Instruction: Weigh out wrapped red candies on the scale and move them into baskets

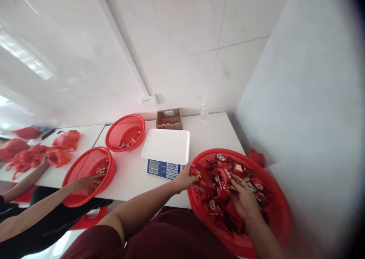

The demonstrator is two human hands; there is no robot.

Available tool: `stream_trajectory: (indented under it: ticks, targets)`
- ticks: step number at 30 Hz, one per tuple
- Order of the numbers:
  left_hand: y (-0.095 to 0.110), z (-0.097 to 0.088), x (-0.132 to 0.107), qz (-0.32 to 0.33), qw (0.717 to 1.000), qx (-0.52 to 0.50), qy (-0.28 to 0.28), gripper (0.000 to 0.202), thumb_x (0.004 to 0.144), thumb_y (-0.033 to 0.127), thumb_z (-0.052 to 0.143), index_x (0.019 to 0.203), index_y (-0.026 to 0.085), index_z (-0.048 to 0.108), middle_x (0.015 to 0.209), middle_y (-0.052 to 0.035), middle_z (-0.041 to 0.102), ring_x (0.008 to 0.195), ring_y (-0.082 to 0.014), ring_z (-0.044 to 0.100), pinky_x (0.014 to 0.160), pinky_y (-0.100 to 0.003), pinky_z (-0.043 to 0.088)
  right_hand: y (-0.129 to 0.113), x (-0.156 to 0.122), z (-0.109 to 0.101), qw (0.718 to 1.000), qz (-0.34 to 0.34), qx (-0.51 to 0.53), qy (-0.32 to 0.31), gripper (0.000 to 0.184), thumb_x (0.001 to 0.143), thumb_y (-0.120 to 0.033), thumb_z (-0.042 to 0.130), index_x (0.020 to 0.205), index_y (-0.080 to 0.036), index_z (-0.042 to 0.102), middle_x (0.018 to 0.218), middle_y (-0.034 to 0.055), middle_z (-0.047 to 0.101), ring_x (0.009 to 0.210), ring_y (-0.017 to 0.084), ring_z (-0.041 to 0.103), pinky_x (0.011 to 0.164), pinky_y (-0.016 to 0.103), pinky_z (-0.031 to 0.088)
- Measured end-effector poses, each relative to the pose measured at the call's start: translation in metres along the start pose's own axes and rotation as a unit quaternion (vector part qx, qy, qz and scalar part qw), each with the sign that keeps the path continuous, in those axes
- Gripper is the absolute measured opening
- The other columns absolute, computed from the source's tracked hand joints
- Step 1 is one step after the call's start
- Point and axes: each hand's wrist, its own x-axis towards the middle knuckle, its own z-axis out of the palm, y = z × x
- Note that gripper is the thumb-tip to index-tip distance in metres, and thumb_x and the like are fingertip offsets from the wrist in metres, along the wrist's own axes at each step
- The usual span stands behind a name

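A big red plastic basket [278,213] with mesh sides stands in front of me on the right, heaped with shiny red snack packets [218,206]. My left hand [184,180] is at the basket's left rim, its fingers closed on a red packet with a gold mark [199,174]. Over the heap, my right hand [245,200] pinches another red packet [225,175] between thumb and fingers. Just left of the basket is a digital scale [164,169] with a bare white weighing tray [167,145].
A cardboard box [169,124] with red packets stands behind the scale, near a clear bottle [204,114]. Two red basins [125,118] hold a few packets; a co-worker's hand [88,183] reaches into the nearer one. Red plastic bags [58,149] lie far left. A wall rises on the right.
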Motion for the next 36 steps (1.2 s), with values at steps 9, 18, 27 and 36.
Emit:
stream_trajectory:
  ticks: [9,18,27,36]
  targets:
    - [0.037,-0.092,0.011,-0.006,0.933,-0.296,0.206,0.071,0.083,0.031,0.062,0.141,0.026,0.02,0.125,-0.0153,0.053,0.092,-0.0202,0.065,0.074,-0.032,0.056,0.022,-0.001,0.006,0.998,0.056,-0.024,-0.027,0.039,0.042,-0.024,0.08,0.079,-0.024,0.067,0.08,-0.0063,0.064,0.057,0.007,0.055,0.045,0.018,0.051]
    - [-0.011,-0.122,-0.03,-0.048,0.971,-0.213,0.099,0.058,0.082,0.031,0.062,0.131,0.018,0.034,0.108,-0.0131,0.061,0.079,-0.0169,0.065,0.075,-0.033,0.051,0.038,-0.024,0.064,0.997,0.049,-0.048,-0.044,0.039,0.047,-0.028,0.079,0.084,-0.025,0.066,0.071,-0.0072,0.065,0.051,0.008,0.055,0.042,0.019,0.049]
    - [-0.043,-0.216,-0.081,-0.025,0.998,-0.048,0.025,0.047,0.07,0.041,0.069,0.108,0.017,0.054,0.102,-0.0087,0.061,0.087,-0.0171,0.06,0.08,-0.031,0.046,0.076,-0.018,0.177,0.997,-0.063,0.028,-0.042,0.045,0.053,-0.026,0.074,0.095,-0.024,0.056,0.072,-0.0056,0.065,0.059,0.01,0.061,0.055,0.022,0.054]
    - [-0.079,-0.285,-0.093,-0.039,0.999,-0.035,0.008,0.047,0.07,0.045,0.068,0.107,0.017,0.056,0.102,-0.0096,0.06,0.088,-0.0178,0.059,0.08,-0.031,0.045,0.141,-0.033,0.203,0.997,-0.068,0.028,-0.031,0.036,0.051,-0.021,0.077,0.081,-0.024,0.056,0.075,-0.0039,0.062,0.074,0.012,0.064,0.076,0.027,0.058]
